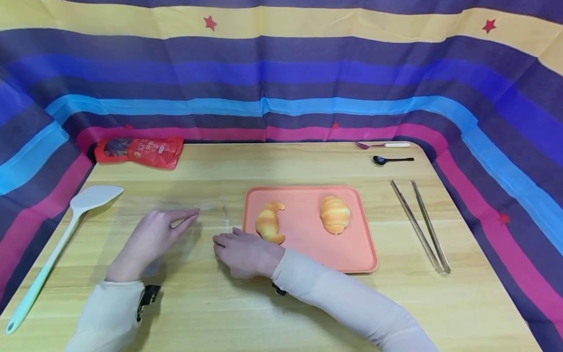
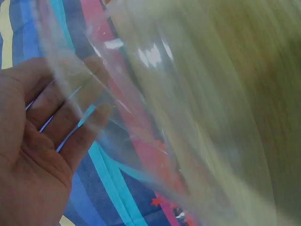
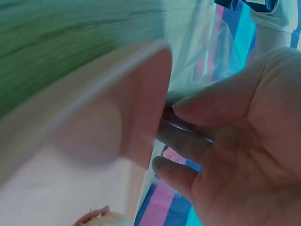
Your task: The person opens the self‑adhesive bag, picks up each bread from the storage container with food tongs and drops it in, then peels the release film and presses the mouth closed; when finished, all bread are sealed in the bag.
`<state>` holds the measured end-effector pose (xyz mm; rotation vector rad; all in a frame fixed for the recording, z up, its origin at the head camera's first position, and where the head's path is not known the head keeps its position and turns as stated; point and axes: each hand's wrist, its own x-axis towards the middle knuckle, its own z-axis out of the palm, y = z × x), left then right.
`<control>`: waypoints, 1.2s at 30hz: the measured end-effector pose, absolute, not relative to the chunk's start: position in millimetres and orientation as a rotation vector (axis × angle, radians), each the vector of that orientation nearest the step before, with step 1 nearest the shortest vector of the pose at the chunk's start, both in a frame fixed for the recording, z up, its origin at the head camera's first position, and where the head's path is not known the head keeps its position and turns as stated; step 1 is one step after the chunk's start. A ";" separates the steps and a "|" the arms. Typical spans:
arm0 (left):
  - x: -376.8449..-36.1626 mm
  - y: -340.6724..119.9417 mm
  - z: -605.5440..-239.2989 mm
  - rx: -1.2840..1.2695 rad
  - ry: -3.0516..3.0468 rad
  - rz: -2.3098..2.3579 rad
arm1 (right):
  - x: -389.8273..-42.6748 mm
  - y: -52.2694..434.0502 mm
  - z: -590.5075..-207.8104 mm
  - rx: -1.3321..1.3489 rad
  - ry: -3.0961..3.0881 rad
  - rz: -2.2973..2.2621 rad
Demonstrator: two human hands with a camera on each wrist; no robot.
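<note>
Clear plastic bag (image 1: 193, 220) lies near the desk's front edge, left of the tray (image 1: 365, 244). Your left hand (image 1: 151, 237) rests flat on it; your right hand (image 1: 244, 252) pinches its edge.

I looked for writing and found almost none that I could read. The red packet (image 1: 139, 151) at the upper left of the head view carried a small white label and some printing, but it was too small and blurred for me to make out a single word or number. The striped cloth (image 1: 281, 73) behind the table bore only red stars, no letters. In both wrist views I saw no text, brand or number at all.
</note>
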<state>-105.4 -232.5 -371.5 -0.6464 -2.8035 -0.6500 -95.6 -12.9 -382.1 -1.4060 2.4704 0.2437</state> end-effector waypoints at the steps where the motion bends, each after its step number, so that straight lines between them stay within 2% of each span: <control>1: -105.4 -233.0 -371.7 -0.658 -2.790 -0.649 | -95.9 -12.8 -382.0 -1.415 2.480 0.251; 13: -103.9 -232.2 -368.4 -0.531 -2.953 -0.777 | -101.0 -12.1 -382.7 -1.324 2.498 0.148; 24: -104.1 -230.7 -370.6 -0.601 -2.735 -0.753 | -102.3 -10.1 -382.1 -1.396 2.547 0.267; 36: -97.9 -233.5 -353.5 -0.629 -2.525 -0.800 | -104.7 -11.1 -384.3 -1.337 2.511 0.278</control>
